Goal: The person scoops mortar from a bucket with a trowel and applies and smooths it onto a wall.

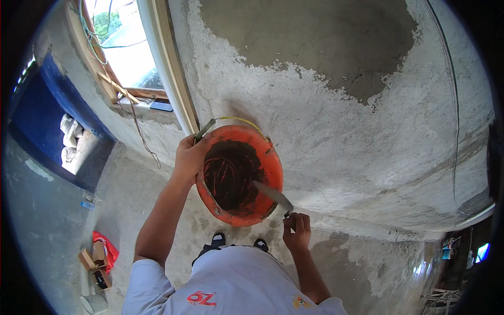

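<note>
My left hand is closed on the rim of an orange bucket, which is tipped so that its mouth faces me. A yellow wire handle arches over the bucket's far side, with a greenish grip beside my left fingers. Dark, wet-looking residue coats the bucket's inside, streaked with bare orange. My right hand is closed around the handle of a trowel. The trowel's blade crosses the near right rim, and its tip lies over the bucket's mouth.
Ahead stands a rough whitish wall with a darker grey plaster patch high up. A wood-framed window with hanging wires is at the left. On the floor at left lie an opened cardboard box and a red bag.
</note>
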### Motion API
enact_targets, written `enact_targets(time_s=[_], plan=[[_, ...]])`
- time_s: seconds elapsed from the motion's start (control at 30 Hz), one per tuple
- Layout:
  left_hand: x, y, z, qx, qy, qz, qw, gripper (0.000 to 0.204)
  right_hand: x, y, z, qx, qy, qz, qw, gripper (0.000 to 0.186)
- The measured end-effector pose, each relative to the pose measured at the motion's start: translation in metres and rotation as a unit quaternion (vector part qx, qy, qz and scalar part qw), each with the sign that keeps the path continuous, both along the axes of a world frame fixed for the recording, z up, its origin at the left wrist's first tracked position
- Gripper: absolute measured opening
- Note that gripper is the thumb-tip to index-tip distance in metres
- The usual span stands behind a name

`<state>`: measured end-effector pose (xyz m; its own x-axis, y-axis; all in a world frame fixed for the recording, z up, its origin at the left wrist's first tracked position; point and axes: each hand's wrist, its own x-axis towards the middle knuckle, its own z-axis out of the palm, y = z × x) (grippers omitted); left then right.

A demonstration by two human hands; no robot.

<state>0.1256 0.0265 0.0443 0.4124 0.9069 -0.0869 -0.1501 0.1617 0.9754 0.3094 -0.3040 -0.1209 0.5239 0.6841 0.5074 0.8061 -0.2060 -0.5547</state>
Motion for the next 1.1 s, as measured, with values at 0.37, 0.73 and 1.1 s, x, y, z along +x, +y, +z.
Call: enact_targets(time_s=[0.37,0.73,1.1], plan=[[0.012,-0.008,0.03,0.023,-0.034,0.027,0.999,0.021,-0.005,0.007,-0.048,-0.091,-0.053,-0.077,0.991,0.025],[-0.032,0.021,0.069,0.091,0.013,0.108,0.99,0.024,0.01,-0.048,-0.025,0.003,0.103,0.03,0.994,0.029],[-0.029,0.02,0.049,0.042,-0.045,0.065,0.996,0.02,0.038,0.015,0.064,-0.117,0.626,0.35,0.687,0.054]])
